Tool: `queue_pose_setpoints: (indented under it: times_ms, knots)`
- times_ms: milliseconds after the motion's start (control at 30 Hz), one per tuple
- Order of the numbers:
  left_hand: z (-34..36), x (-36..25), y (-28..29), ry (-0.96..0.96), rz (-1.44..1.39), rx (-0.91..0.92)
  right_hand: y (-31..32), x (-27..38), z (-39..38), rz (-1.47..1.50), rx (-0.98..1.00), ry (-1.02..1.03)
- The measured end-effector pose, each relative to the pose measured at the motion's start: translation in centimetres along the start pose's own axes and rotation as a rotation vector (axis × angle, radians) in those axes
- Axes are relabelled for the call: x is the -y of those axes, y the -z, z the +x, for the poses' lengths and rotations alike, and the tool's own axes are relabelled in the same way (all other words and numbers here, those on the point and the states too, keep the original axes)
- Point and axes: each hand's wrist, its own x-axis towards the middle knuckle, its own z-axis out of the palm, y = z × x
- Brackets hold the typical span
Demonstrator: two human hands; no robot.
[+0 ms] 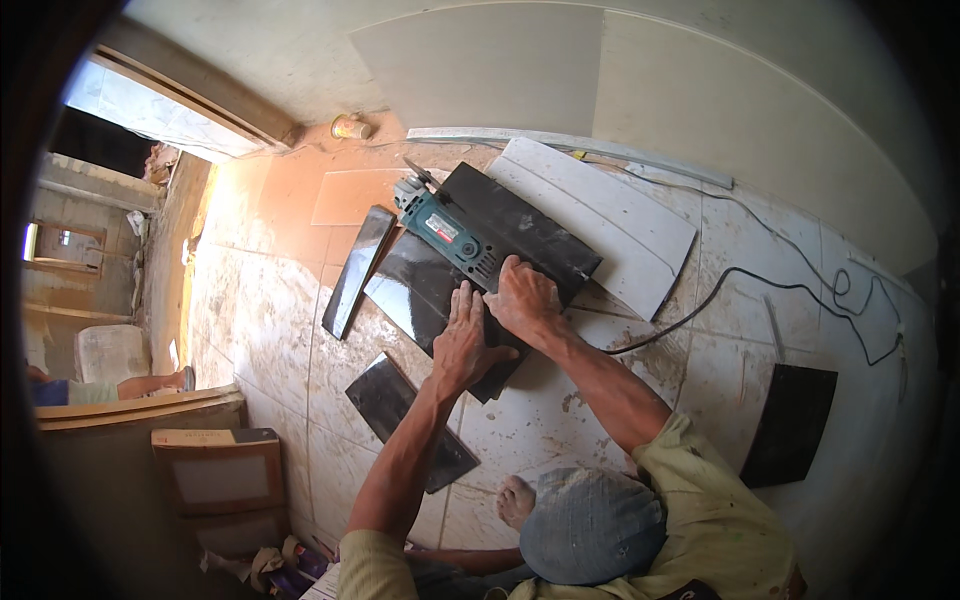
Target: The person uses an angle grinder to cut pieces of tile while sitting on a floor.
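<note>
A teal angle grinder [445, 230] with a grey metal head lies over black glossy tiles on the floor. My right hand [525, 300] is closed around its rear end, which the fingers partly hide. The grinder's disc [420, 172] shows edge-on at the far left end. My left hand [462, 340] lies with fingers stretched out on a black tile [405, 275], fingertips close to the grinder's body and thumb spread to the right. Beyond the grinder, another black tile [525, 225] overlaps a large white tile [610, 215].
A narrow black strip [358, 270] and a black piece [385, 395] lie left; another black tile [790, 425] lies right. A black cable [740, 272] crosses the dusty floor. Cardboard boxes [220, 470] stand lower left. A person's arm [150, 385] shows beyond the doorway. A cup [350, 127] lies far left.
</note>
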Motion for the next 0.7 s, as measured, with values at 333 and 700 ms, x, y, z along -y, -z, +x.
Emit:
queue_pose_setpoints:
  times_ms: [333,700]
  knots:
    - [-0.1,-0.2,0.3,0.006,0.005,0.015,0.2,-0.3,-0.5,0.032,-0.036,0.033]
    - [0.0,0.1,0.0,-0.007,0.030,-0.001,0.9,-0.4,-1.1,0.000,-0.001,0.032]
